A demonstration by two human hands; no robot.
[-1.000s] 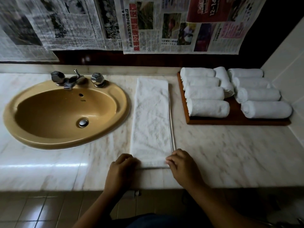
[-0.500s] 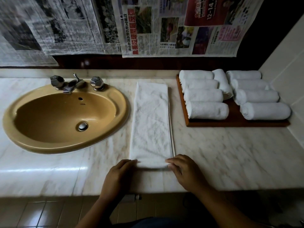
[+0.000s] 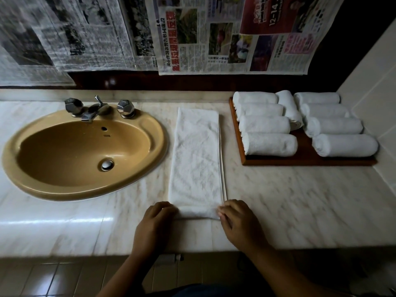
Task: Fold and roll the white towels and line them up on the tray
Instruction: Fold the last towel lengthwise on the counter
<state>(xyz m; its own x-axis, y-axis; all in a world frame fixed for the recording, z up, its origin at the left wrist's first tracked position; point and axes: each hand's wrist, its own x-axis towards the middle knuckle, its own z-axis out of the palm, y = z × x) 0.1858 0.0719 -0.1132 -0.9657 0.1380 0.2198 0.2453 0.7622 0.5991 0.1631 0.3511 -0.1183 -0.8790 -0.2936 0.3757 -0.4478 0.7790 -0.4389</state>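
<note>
Gripping the just-rolled near end of the folded towel, the left hand and the right hand curled their fingers over its two corners on the tabletop. The flat strip stretched straight away from both hands. Ahead and right of the right hand, the tray carried the rolled towels. A sink lay ahead-left of the left hand.

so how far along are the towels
Done: nine rolled towels sit on the wooden tray. In hand: left hand and right hand grip the near end of the folded towel, roll barely begun. Left: roll it up, set it on the tray.
</note>
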